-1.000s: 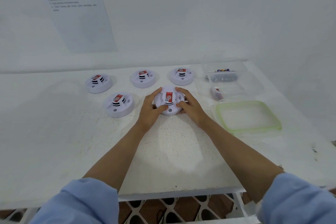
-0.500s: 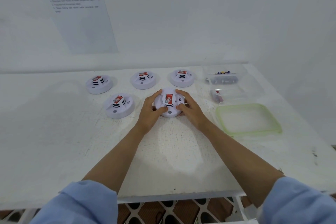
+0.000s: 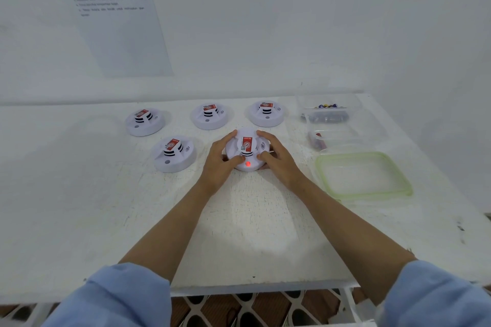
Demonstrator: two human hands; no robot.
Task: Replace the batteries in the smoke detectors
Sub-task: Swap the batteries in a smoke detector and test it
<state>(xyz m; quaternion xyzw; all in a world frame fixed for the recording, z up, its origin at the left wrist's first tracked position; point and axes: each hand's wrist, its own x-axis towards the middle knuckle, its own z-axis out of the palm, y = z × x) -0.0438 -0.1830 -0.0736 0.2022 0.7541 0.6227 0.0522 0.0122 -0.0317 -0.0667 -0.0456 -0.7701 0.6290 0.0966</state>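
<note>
A round white smoke detector (image 3: 247, 150) with a red label sits on the white table (image 3: 252, 233), and a small red light glows on its near side. My left hand (image 3: 221, 160) grips its left rim, thumb on top. My right hand (image 3: 276, 158) grips its right rim the same way. Several more white detectors lie around it: one (image 3: 174, 154) to the left, and three in a back row (image 3: 144, 122), (image 3: 210, 116), (image 3: 267, 113).
A clear plastic box (image 3: 328, 109) with small dark and coloured batteries stands at the back right, and a second clear box (image 3: 342, 138) with a few items sits in front of it. A green-rimmed lid (image 3: 364, 175) lies right of my hands. A printed sheet (image 3: 111, 8) hangs on the wall.
Both hands stay on the same detector. A red light now shines on its near side; it was not lit in the earlier frames.
</note>
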